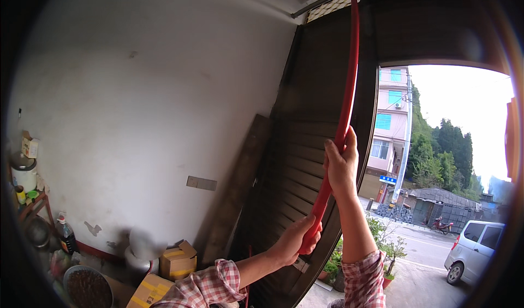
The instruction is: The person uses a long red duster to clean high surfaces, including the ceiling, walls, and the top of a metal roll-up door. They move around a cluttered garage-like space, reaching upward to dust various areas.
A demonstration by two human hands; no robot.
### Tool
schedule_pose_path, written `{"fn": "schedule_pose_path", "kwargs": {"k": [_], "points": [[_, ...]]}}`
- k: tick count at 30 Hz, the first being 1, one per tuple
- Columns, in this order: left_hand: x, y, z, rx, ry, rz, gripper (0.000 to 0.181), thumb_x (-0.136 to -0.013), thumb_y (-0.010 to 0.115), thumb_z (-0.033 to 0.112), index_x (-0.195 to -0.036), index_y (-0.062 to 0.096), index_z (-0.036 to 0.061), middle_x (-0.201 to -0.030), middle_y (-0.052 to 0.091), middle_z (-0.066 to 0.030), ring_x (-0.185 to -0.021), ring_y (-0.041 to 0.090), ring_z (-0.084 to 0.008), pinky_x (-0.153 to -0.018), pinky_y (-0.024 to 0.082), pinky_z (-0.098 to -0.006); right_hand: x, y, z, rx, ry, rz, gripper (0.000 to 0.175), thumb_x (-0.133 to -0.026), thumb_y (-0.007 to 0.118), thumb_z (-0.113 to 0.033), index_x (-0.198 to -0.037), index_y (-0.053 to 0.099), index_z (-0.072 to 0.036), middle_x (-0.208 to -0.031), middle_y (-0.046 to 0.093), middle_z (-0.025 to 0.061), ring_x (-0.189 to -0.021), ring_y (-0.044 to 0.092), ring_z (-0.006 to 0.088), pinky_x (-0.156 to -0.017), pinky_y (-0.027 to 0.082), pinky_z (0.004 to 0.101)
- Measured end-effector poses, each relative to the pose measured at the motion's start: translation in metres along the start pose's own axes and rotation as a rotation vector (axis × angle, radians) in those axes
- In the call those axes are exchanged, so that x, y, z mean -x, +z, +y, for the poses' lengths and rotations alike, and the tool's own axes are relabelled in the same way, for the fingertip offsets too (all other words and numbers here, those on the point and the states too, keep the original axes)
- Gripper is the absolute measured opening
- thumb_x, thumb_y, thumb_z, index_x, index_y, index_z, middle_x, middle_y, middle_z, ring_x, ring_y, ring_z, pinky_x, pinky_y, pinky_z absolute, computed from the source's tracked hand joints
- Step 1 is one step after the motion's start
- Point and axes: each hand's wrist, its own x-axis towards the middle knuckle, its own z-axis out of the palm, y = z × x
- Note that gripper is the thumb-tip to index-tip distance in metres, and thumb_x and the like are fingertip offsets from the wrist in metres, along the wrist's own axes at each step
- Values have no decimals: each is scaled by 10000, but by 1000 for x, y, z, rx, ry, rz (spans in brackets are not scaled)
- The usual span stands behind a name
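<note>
A long red pole (351, 74) rises past the top edge of the view, so its upper end is out of sight. Around its lower end is my left hand (295, 237), fingers wrapped on the shaft. Higher up, my right hand (344, 166) grips the same pole with the thumb lying along it. Both arms are raised in red-checked sleeves. Behind the pole stands a dark slatted door panel (303, 144), and above that a lattice grille (331, 8) shows near the pole's upper part.
Against the white wall (155, 115) leans a wooden board (241, 168). Below are cardboard boxes (178, 261), a metal gas cylinder (139, 263), a bottle of dark liquid (66, 234) and a round basin (88, 287). Through the doorway appear potted plants (389, 263) and a parked van (477, 246).
</note>
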Motion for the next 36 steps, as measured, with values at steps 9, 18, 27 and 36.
{"fn": "schedule_pose_path", "kwargs": {"k": [9,18,27,36], "points": [[90,-76,-143,98,-131,263,307,-981,542,375,-956,523,69,-664,511,-17,-546,478,-109,-520,397,-252,156,1,135,-223,232,-120,650,-903,594,-33,-1466,279,-113,-749,508,-7,-522,472,66,-467,412,206],[80,-101,-178,-17,59,821,369,-972,521,469,-895,593,115,-607,557,-8,-409,471,-117,-365,338,-231,170,38,213,-326,394,-320,611,-906,608,-69,-1433,301,-79,-742,558,26,-535,525,99,-486,453,252],[135,-125,-228,-213,64,939,485,-984,444,523,-785,569,98,-547,502,-9,-409,442,-126,-383,343,-257,216,62,240,-390,363,-517,570,-882,631,-53,-1384,362,-65,-743,541,13,-575,540,105,-522,470,267],[238,-91,-271,-329,-88,1055,398,-1007,445,449,-846,573,108,-584,520,1,-457,475,-113,-422,374,-250,209,88,211,-894,846,-594,363,-881,605,-15,-1215,464,-37,-775,566,38,-589,552,132,-532,468,265]]}}
